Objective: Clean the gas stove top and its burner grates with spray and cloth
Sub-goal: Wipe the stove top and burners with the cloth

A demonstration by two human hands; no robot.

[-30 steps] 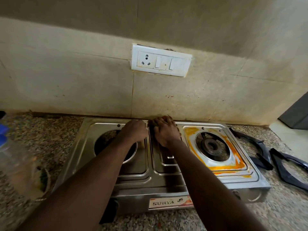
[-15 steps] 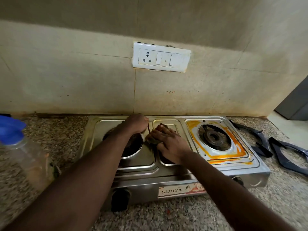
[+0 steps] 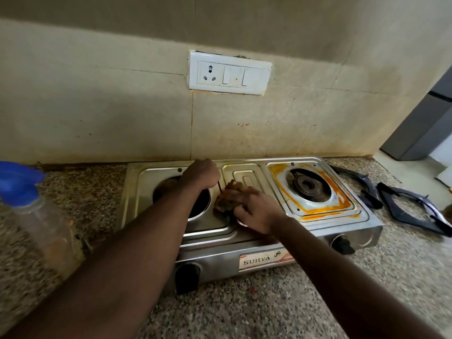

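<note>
A: Entry one, progress?
B: Stainless-steel two-burner gas stove (image 3: 137, 192): wiping under way on the centre strip. Orange residue ring (image 3: 318, 212) round the right burner, uncleaned. Two dark metal burner grates (image 3: 369, 198): lifted off, lying on the speckled granite counter (image 3: 244, 314) right of the stove, apparently unwiped. Judged under half done

A: Entry two, cloth and hands?
B: Crumpled brownish cloth (image 3: 225, 204): on the stove top between the burners, bunched under the right hand (image 3: 256, 211), whose fingers curl round it. Left hand (image 3: 203, 173): fingers curled, resting just beside the cloth at the left burner's rim; whether it grips anything, cannot tell. Clear plastic spray bottle with blue trigger (image 3: 24, 204): far left on the counter, well apart from both hands, untouched
</note>
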